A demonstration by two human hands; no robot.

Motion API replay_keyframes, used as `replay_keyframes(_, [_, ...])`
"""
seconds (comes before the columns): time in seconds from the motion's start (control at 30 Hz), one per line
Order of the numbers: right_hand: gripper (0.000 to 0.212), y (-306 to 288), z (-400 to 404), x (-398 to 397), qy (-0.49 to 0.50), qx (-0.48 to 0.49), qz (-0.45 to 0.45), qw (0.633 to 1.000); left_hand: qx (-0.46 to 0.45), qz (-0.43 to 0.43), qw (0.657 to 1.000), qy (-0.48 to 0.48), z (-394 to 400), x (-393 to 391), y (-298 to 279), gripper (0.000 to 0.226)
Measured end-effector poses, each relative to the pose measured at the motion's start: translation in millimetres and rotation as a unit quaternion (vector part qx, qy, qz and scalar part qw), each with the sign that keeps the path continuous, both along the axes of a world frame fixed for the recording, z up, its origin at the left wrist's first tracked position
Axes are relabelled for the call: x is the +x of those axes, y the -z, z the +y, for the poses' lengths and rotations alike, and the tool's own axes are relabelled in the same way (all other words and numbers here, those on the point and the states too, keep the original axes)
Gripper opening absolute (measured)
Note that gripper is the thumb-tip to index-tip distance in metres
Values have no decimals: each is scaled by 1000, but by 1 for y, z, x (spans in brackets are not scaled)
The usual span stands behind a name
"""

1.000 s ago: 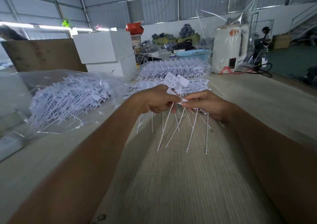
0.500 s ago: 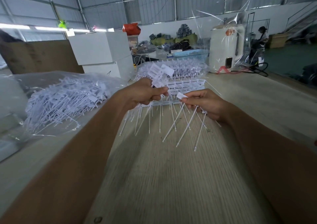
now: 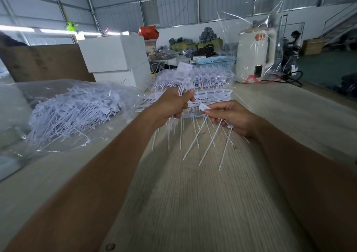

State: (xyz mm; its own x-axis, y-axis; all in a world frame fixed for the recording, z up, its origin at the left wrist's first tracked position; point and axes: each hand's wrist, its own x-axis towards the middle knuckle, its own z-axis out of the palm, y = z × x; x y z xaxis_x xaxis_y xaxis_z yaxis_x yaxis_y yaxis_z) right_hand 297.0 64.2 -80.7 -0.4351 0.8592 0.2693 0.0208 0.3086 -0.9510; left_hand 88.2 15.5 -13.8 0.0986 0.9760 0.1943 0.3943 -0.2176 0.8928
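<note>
My left hand (image 3: 172, 107) grips a bundle of white plastic tag ties (image 3: 183, 78); their flat heads stick up above my fist and their thin tails hang below it. My right hand (image 3: 231, 116) holds a few more white ties (image 3: 210, 142), pinching one flat head between thumb and forefinger, with the tails slanting down to the left over the table. Both hands hover above the pale wood-grain table (image 3: 193, 203), a short gap between them.
A clear plastic bag of loose white ties (image 3: 73, 112) lies on the left. Racks of joined ties (image 3: 208, 89) sit behind my hands. White boxes (image 3: 114, 58), a brown board (image 3: 44, 62), a blue basket (image 3: 216, 61) and a wrapped white appliance (image 3: 255, 56) stand farther back.
My hands have drawn apart. The left hand rose up and left with its bundle, and the right hand stayed low with its few ties.
</note>
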Motion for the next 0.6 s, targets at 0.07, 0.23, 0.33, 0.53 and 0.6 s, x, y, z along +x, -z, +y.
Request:
replay_keyframes(0.07, [29,0,0,1,-2,-2,1,1000,24,-15,999,16,-1,5,0,35])
replay_keyframes(0.23, [29,1,1,1,-9,-10,25,1000,94,-4,994,-48,-1,14,4,36])
replay_keyframes(0.33, [27,1,1,2,-8,-13,60,998,134,27,989,-57,0,17,10,25])
replay_keyframes(0.53, [41,0,1,4,-12,-35,90,995,138,79,980,-120,2,29,24,20])
replay_keyframes(0.6, [45,0,2,4,-15,-43,105,993,114,102,981,-119,1,29,25,26])
